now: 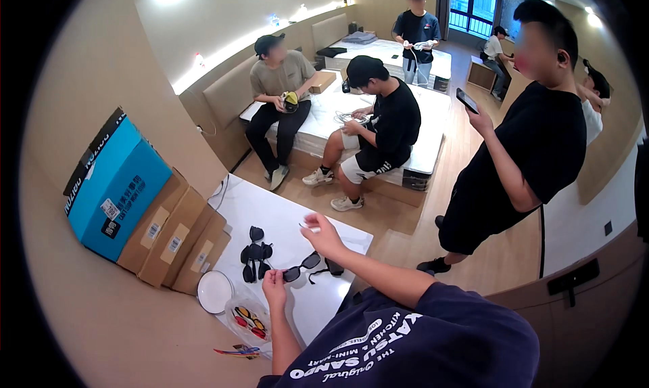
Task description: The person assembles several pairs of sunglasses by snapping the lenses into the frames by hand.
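Observation:
My left hand [274,288] pinches one end of a pair of dark sunglasses [292,274] over the white table [297,320]. Above and beyond them, my right hand [323,234] is raised with its fingers partly curled and apart. A tiny dark mark shows by its fingertips, too small to make out. Several more dark sunglasses [256,254] lie in a loose cluster to the left of the held pair. To the right, partly behind my right forearm, rests a black item [334,267] with a thin dark strip beside it.
A round white plate [215,293] and a clear bag of red and yellow things [249,322] sit at the table's left edge. Brown cartons [177,242] and a blue box [125,185] stand against the wall. A person [517,138] with a phone stands at right; others sit on beds.

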{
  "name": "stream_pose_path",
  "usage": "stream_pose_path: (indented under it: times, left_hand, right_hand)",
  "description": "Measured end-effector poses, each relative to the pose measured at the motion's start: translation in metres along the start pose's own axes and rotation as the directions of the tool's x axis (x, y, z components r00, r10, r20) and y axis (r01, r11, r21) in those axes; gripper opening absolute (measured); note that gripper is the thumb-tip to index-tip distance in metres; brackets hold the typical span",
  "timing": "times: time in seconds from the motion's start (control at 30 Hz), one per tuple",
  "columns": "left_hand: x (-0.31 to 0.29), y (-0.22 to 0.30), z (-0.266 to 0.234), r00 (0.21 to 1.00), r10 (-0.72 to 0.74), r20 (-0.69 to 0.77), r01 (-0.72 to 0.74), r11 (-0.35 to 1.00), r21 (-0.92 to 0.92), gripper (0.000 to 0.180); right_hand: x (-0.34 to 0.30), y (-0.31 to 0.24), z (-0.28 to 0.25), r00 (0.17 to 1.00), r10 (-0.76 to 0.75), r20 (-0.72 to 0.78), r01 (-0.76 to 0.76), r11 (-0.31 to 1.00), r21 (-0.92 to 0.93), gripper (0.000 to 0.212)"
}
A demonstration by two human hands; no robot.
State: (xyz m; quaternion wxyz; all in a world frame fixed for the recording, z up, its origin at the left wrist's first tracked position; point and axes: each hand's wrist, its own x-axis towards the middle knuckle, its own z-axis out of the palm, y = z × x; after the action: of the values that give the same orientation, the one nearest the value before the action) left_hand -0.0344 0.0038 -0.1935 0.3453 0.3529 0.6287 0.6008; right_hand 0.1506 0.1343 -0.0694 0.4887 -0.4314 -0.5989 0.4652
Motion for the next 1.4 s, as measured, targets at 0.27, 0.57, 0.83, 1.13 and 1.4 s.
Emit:
stream_pose_path:
  times: [0.27, 0.57, 0.83, 1.13, 1.4]
  left_hand:
    - [0.003, -0.003, -0.002, 0.999, 0.023, -0.034, -0.025, 0.997, -0.074, 0.011]
    - [0.005, 0.004, 0.010, 0.999, 0.032, -0.015, -0.032, 0.999, -0.041, 0.011]
    - [0.006, 0.005, 0.011, 0.999, 0.046, -0.022, -0.047, 0.998, -0.036, 0.013]
    - [0.010, -0.002, 0.008, 0.999, 0.021, -0.040, -0.022, 0.999, -0.028, 0.012]
    - [0.009, -0.001, 0.010, 0.998, 0.047, -0.044, -0.049, 0.997, -0.061, 0.013]
  right_hand:
    - [-0.057, -0.288, -0.092, 0.344, -0.891, 0.296, -0.205, 0.236, 0.950, 0.053]
    - [-0.081, -0.319, -0.114, 0.177, -0.982, 0.062, -0.520, -0.040, 0.853, 0.058]
    - [-0.080, -0.318, -0.113, 0.083, -0.996, 0.025, -0.495, -0.020, 0.869, 0.067]
    - [-0.081, -0.319, -0.114, 0.097, -0.994, 0.051, -0.522, -0.007, 0.853, 0.067]
    - [-0.081, -0.322, -0.109, 0.132, -0.990, 0.046, -0.549, -0.034, 0.835, 0.062]
